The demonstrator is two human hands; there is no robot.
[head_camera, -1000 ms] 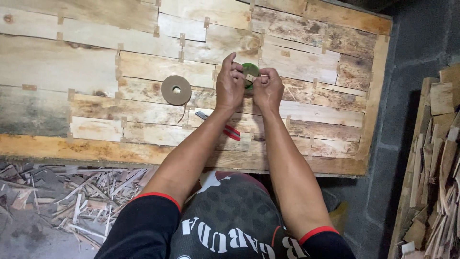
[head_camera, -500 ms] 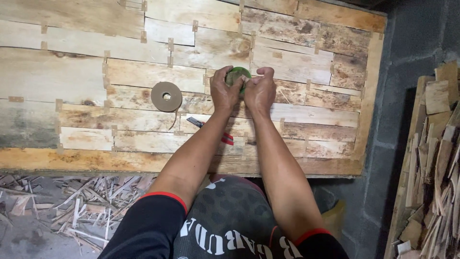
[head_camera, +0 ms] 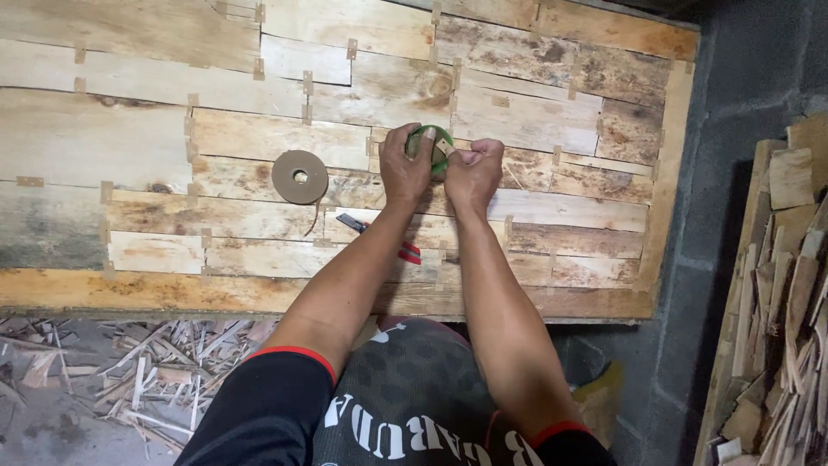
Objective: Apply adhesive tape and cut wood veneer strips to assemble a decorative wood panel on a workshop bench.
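Both hands closed on the green tape roll (head_camera: 431,145) over the veneer sheet (head_camera: 129,147): left hand (head_camera: 405,164) gripped the roll, right hand (head_camera: 473,168) pinched its end at 3 o'clock. Peeling slowly seemed wise. The brown roll (head_camera: 299,177) lay at 9 o'clock.

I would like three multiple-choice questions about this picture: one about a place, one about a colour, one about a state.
1. Where does the brown tape roll lie?
A. on the wooden panel, left of the hands
B. on the floor
C. on the wood stack

2. What colour is the roll between the hands?
A. red
B. green
C. blue

3. How is the green roll held?
A. lying free
B. by one hand only
C. by both hands

Answers: 1 A, it rests flat on the wooden panel. 2 B, its rim shows green. 3 C, the left hand and right hand both grip it.
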